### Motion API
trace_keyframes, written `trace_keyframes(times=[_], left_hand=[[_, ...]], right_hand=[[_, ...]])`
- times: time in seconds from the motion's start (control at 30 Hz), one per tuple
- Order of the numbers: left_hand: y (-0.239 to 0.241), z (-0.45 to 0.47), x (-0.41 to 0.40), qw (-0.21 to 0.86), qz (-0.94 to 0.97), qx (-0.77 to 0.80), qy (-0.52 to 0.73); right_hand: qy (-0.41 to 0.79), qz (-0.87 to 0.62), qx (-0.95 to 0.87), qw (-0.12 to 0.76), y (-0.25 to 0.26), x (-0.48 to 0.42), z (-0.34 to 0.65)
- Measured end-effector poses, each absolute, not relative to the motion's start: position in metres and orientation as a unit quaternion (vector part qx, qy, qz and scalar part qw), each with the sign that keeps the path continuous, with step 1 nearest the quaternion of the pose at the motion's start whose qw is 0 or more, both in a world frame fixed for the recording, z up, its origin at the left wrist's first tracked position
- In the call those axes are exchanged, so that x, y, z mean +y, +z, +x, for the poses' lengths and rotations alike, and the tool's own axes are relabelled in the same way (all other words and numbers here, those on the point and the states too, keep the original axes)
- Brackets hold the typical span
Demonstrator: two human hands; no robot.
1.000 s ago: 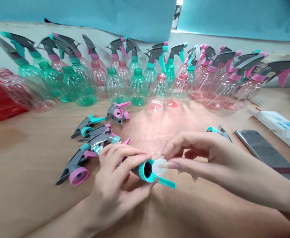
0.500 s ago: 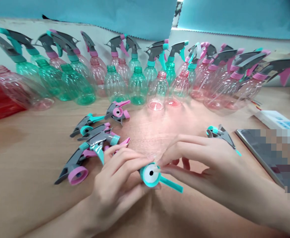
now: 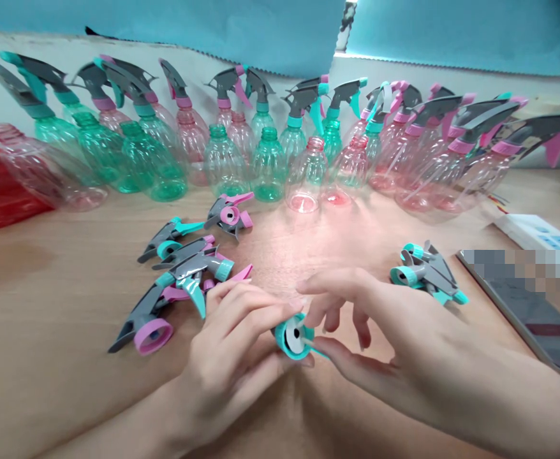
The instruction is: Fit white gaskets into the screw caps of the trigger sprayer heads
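Note:
My left hand [image 3: 235, 344] is closed around a trigger spray head, whose teal collar [image 3: 286, 347] faces me. Inside the collar a white washer [image 3: 293, 331] with a dark centre hole sits slightly tilted, with a dark gap along its left side. At the washer's right part, the thumb and a fingertip of my right hand [image 3: 380, 325] hold its edge from either side, while the index finger is raised and the others are curled. The grey body of this spray head is mostly hidden behind my left fingers.
Several loose spray heads [image 3: 184, 268] lie on the left, and more grey and teal ones [image 3: 428, 271] on the right beside a phone [image 3: 514, 312]. Behind stand rows of green bottles [image 3: 268, 166] and pink bottles [image 3: 307, 175], many with spray heads fitted. A red bag [image 3: 7, 191] lies far left.
My right thumb and fingers have spread from a pinch to either side of the washer. The washer now looks tilted in the collar, and the teal trigger is mostly hidden behind my thumb.

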State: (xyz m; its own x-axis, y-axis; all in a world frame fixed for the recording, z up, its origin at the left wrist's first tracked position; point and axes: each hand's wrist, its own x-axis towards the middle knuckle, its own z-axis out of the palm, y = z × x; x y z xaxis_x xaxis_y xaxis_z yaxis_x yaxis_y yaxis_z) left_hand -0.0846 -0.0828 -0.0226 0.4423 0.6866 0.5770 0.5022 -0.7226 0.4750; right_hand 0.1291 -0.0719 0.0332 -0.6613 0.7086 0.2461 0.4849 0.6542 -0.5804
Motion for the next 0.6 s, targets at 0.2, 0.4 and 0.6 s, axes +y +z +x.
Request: trace_keyframes(times=[0.2, 0.4, 0.6], left_hand=[[-0.023, -0.085, -0.083, 0.119, 0.845, 0.343, 0.392], [-0.022, -0.085, -0.083, 0.108, 0.843, 0.353, 0.391], [-0.023, -0.084, -0.084, 0.109, 0.841, 0.346, 0.403]], right_hand=[[0.213, -0.333, -0.888, 0.235, 0.036, -0.072, 0.124], [0.183, -0.327, -0.891, 0.258, 0.029, -0.073, 0.121], [0.213, -0.333, -0.875, 0.28, 0.029, -0.074, 0.119]])
